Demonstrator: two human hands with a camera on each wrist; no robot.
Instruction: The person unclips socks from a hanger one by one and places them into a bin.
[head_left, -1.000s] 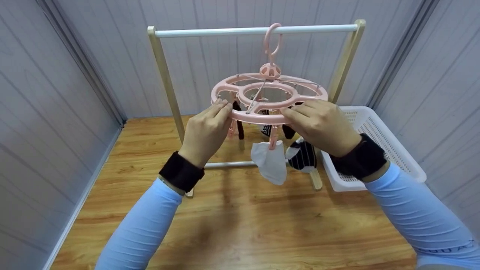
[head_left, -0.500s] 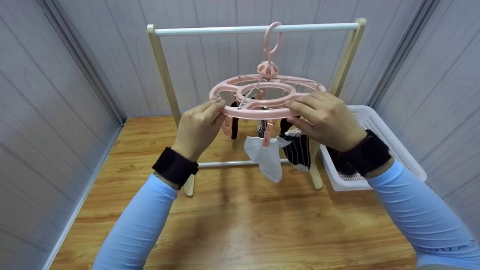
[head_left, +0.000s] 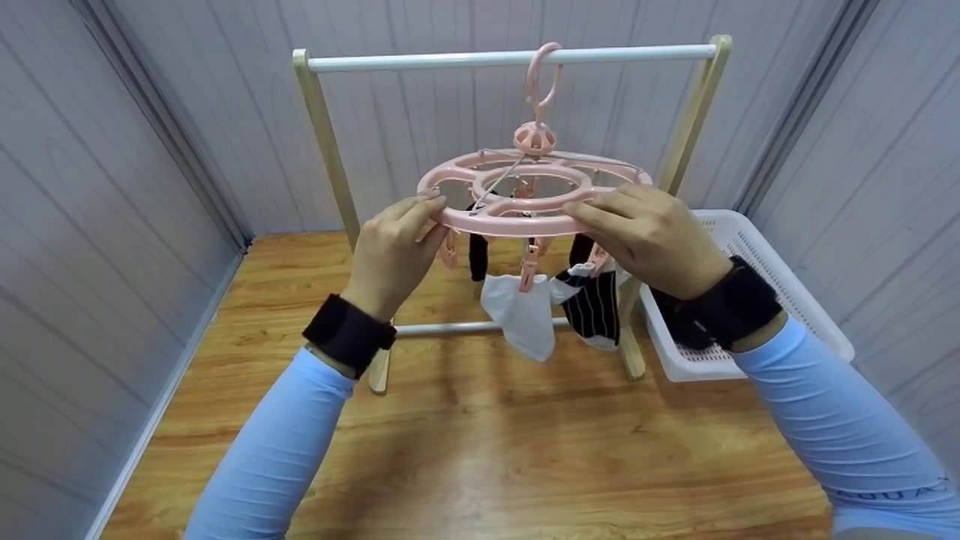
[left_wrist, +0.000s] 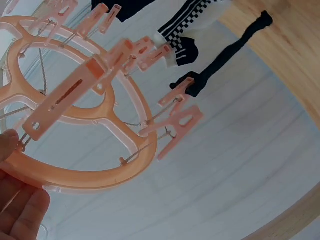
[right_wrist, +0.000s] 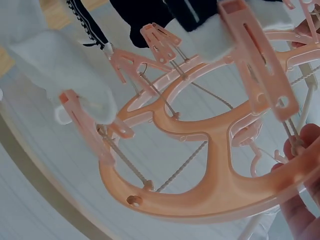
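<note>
A pink round clip hanger [head_left: 525,217] hangs by its hook [head_left: 541,79] from the white rail [head_left: 450,58] of a wooden rack. My left hand [head_left: 394,251] pinches the hanger's left rim, and my right hand [head_left: 652,236] grips its right rim. Under it hang a white sock [head_left: 517,319], a black-and-white striped sock [head_left: 592,307] and a black sock [head_left: 478,255] on pink clips. From below, the left wrist view shows the ring [left_wrist: 90,175] and empty clips [left_wrist: 175,130]; the right wrist view shows the ring [right_wrist: 215,200] and the white sock [right_wrist: 60,65].
A white perforated basket [head_left: 750,292] stands on the wooden floor [head_left: 480,450] at the right, beside the rack's right post [head_left: 694,112]. The left post [head_left: 330,165] and a low crossbar [head_left: 442,328] stand behind the hanger. Grey panel walls close in on both sides.
The hanger's front rim has risen and levelled in my hands, and the ring has turned a little. The hanging socks have swung left.
</note>
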